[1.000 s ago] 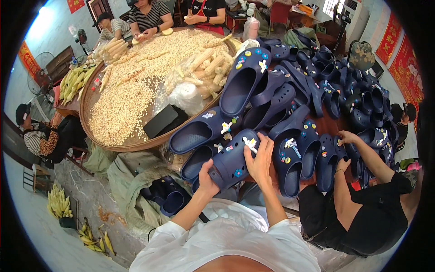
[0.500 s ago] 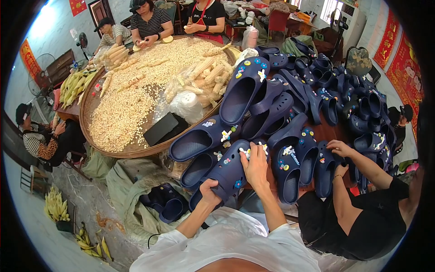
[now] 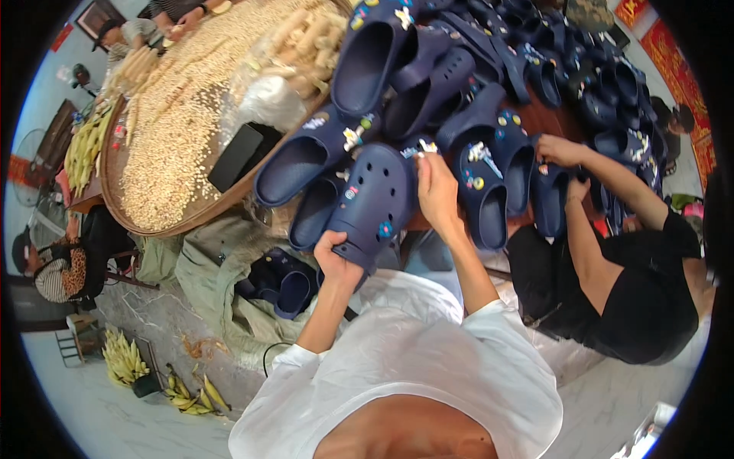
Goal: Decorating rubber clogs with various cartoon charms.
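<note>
My left hand [image 3: 338,262] grips a navy blue foam clog [image 3: 376,187] by its heel strap. The clog is held toe up and bears a blue flower charm [image 3: 384,229] and a few smaller charms; its round holes show on the upper. Right of its toe, my right hand [image 3: 438,191] is closed in a pinch, fingertips around a small white charm [image 3: 421,154] that is partly hidden. Other navy clogs with charms, such as one [image 3: 306,157] on the left and one [image 3: 484,191] on the right, lie around both hands.
A large pile of navy clogs [image 3: 550,84] covers the table beyond. On the left, a round tray rim [image 3: 157,229] encloses corn kernels, bagged cobs and a black phone-like slab [image 3: 238,157]. A co-worker's hand [image 3: 558,151] handles a clog at right. A green sack [image 3: 214,260] holds clogs below.
The view has tilted downward. My right hand has come off the clog's upper to beside its toe, fingers pinched. My left hand keeps hold of the heel strap.
</note>
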The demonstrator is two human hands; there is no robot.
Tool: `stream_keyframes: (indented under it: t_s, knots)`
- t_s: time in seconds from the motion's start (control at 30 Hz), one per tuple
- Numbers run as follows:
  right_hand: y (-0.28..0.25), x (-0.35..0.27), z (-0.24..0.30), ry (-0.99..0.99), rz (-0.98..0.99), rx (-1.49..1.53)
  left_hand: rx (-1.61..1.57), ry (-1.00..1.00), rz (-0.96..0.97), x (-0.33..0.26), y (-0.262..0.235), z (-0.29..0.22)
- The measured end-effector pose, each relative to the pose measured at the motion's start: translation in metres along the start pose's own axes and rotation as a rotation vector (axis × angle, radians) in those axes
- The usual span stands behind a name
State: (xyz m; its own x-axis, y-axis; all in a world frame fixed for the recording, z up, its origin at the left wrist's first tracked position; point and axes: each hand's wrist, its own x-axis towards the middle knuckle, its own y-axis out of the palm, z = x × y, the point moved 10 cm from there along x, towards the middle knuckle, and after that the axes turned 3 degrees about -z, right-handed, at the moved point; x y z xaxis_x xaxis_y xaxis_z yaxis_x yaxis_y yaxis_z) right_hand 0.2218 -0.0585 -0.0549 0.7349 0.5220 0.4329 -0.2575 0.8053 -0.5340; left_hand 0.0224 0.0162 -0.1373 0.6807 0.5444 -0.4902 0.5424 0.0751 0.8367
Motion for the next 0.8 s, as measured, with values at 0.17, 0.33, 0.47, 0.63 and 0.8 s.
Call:
stream_keyframes:
  t_s: [0.17, 0.33, 0.47, 0.63, 0.8]
  knots:
    - [-0.036, -0.045, -0.067, 0.185, -0.113, -0.033, -0.023, -0.012, 0.051, -0.002, -0.005, -0.006]
    - [-0.032, -0.079, -0.083, 0.231, -0.012, -0.092, -0.045, -0.01, 0.005, -0.008, -0.016, -0.007]
    - [-0.019, -0.081, -0.052, 0.249, -0.011, -0.122, -0.104, 0.015, 0.049, -0.023, -0.013, -0.014]
    - [0.009, -0.072, -0.013, 0.09, -0.005, -0.112, -0.099, 0.036, 0.027, -0.029, -0.018, -0.024]
    - [0.009, -0.067, -0.029, 0.158, 0.004, -0.075, -0.066, 0.021, 0.035, -0.025, -0.024, -0.019]
